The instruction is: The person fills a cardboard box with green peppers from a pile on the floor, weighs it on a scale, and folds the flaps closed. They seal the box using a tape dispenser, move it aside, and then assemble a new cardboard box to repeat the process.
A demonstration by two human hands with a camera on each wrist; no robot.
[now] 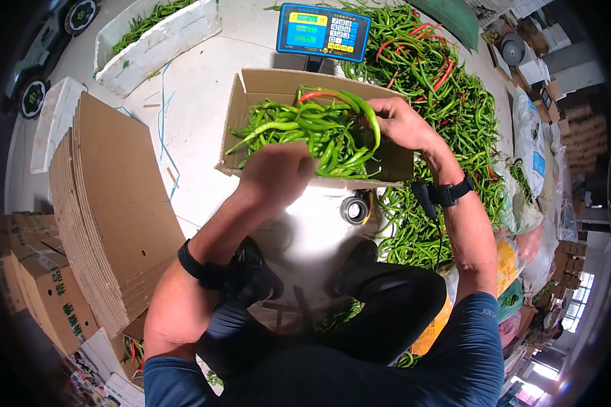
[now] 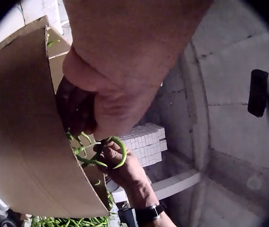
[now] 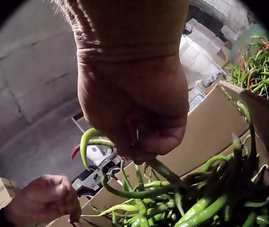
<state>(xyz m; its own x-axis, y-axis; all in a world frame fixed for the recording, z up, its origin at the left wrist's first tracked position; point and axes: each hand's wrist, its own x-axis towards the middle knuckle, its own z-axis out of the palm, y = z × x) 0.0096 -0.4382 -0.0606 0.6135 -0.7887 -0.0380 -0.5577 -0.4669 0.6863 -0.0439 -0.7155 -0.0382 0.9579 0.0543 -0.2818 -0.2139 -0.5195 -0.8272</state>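
Observation:
A cardboard box (image 1: 271, 81) holds a heap of green chili peppers (image 1: 329, 139). Over the box's right side, my right hand (image 1: 404, 122) grips chili peppers: a long curved green one (image 1: 373, 129) and a red one (image 1: 322, 94) extend from it in the head view. Their ends also stick out beside the fingers in the right wrist view, as a green pepper (image 3: 85, 149). My left hand (image 1: 276, 171), blurred, is at the near rim with curled fingers. Pepper tips lie right at its fingertips in the wrist views; I cannot tell whether it pinches one.
A scale display (image 1: 324, 32) stands behind the box. Loose green and red peppers (image 1: 448, 102) are piled along the right. Flattened cardboard sheets (image 1: 119, 203) lean at the left, with a white foam box (image 1: 159, 51) beyond. A tape roll (image 1: 354, 210) lies near the box.

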